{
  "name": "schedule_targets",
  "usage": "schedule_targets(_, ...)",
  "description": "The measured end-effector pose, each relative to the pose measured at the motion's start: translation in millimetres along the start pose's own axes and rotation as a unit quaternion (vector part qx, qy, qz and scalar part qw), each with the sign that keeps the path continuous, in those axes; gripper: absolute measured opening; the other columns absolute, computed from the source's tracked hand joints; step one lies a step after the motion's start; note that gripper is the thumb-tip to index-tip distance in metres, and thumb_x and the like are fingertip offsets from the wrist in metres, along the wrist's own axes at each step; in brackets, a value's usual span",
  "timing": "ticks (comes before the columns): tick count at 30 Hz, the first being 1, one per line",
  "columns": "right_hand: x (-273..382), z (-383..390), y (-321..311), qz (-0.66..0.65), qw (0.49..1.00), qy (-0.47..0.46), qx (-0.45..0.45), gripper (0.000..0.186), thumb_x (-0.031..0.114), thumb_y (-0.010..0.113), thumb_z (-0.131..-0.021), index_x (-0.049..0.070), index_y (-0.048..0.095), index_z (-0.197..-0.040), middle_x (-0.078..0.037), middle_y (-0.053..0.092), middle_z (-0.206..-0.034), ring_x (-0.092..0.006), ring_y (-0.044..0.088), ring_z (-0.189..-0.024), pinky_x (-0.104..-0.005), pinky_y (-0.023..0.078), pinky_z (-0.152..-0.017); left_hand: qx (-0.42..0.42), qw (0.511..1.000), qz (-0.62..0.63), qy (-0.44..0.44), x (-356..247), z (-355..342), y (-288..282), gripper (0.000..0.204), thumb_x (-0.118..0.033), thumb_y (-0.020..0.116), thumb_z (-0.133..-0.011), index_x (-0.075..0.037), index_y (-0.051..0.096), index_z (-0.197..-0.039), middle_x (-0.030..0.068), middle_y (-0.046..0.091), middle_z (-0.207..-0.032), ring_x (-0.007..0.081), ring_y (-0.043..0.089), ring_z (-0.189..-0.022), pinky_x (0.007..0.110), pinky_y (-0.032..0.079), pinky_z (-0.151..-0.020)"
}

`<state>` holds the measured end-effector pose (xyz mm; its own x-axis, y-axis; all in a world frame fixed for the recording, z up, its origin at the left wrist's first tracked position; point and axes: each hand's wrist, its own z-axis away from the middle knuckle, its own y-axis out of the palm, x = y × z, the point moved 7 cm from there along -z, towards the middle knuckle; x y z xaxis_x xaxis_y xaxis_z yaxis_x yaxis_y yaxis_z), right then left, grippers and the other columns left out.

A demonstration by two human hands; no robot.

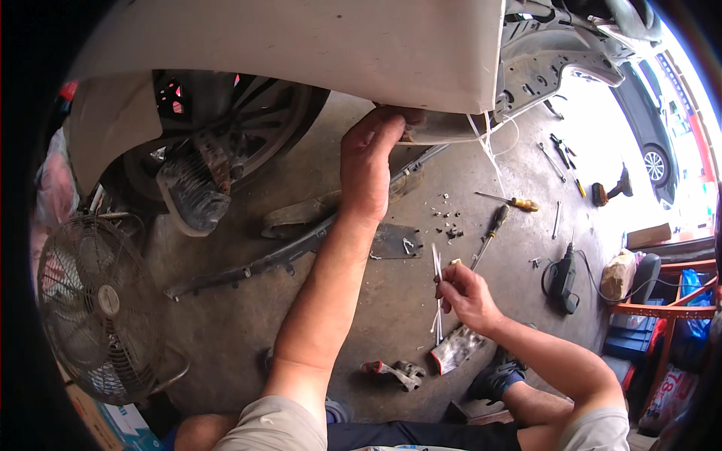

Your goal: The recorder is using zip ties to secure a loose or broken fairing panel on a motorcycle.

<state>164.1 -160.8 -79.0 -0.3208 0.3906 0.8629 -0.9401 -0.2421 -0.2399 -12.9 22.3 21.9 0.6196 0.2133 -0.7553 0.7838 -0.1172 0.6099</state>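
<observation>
- Our right hand [468, 297] pinches a few white ties [438, 316], which stick out above and below it.
- Our left hand [366, 161] is up at the lower edge of the panel [338, 45]; its fingertips are partly hidden, so we cannot tell whether it grips.
- Right of it, looped ties [487, 150] hang at the panel's corner.
- Beyond our right hand, two screwdrivers [524, 204] lie on the floor [331, 349].

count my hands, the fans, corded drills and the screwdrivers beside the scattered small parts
Left hand and right hand: 2
Fan: 1
Corded drill: 1
Yellow-handled screwdriver and dark-handled screwdriver: 2
Total: 6
</observation>
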Motion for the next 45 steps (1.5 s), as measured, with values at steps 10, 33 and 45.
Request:
schedule_targets(10,167,-7,-8,-0.15,0.978,-0.144,0.014,0.023,0.023,0.047,-0.099,0.001,0.053,-0.094,-0.003,0.056,-0.068,-0.0053,0.047,-0.05,-0.0183,0.037,-0.044,-0.006,1.0,0.005,-0.027,7,2,-2,0.023,-0.002,0.048,-0.082,0.005,0.063,-0.098,0.0119,0.065,-0.106,0.0177,0.057,-0.101,0.028,0.039,-0.091)
schedule_targets(33,178,-40,8,-0.243,0.966,-0.071,0.055,0.02,0.018,0.045,-0.098,0.002,0.056,-0.097,-0.006,0.063,-0.071,-0.0077,0.05,-0.049,-0.0185,0.039,-0.045,0.024,0.995,0.07,-0.069,12,-1,0,0.025,-0.002,0.047,-0.078,0.003,0.065,-0.094,0.01,0.067,-0.104,0.0156,0.056,-0.098,0.028,0.04,-0.089)
schedule_targets(45,175,-41,3,-0.244,0.967,-0.054,0.042,0.02,0.019,0.048,-0.096,0.002,0.056,-0.091,-0.008,0.062,-0.071,-0.008,0.05,-0.047,-0.0184,0.039,-0.043,0.053,0.995,0.052,-0.069,11,-1,1,0.034,0.0,0.044,-0.079,0.006,0.06,-0.108,0.0134,0.063,-0.112,0.0186,0.054,-0.107,0.029,0.038,-0.089)
